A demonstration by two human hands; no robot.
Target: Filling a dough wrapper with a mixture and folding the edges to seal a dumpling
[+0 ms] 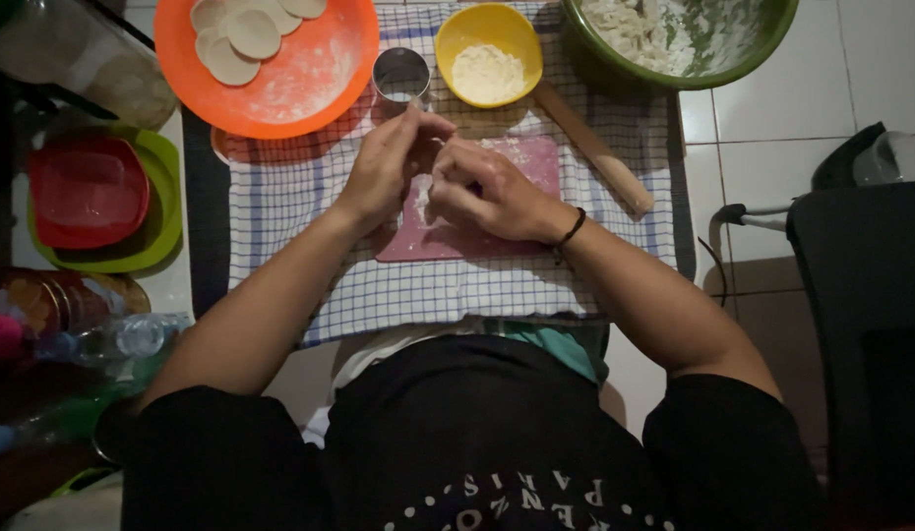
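Black shirt (477,442) with pale curved lettering fills the near edge, and both forearms run out from it to a pink board (457,241) on a checked cloth (280,197). Over the board the left hand (387,167) and right hand (489,192) meet, fingers curled in and pinching a small pale bit of dough (421,197) between them; both are closed round it, though most of the dough is hidden by the knuckles, so I cannot tell its shape. A dark band sits on the right wrist.

To my eye the folding or pinching goes best kept low over the floured board, thumbs pressing evenly so the edge seals without tearing, fingers dusted from the yellow bowl (488,51) just beyond.

Past the hands stand a metal ring cutter (400,74), an orange bowl (271,88) holding flat dough rounds (243,34), and a green bowl (674,69) with floury scraps. A rolling pin (593,147) lies slanted beside the board on the right.

At the left, a red square tub (89,187) rests in a green tray (162,231), with a clear bottle (123,336) lying nearer; its label is too dim to make out
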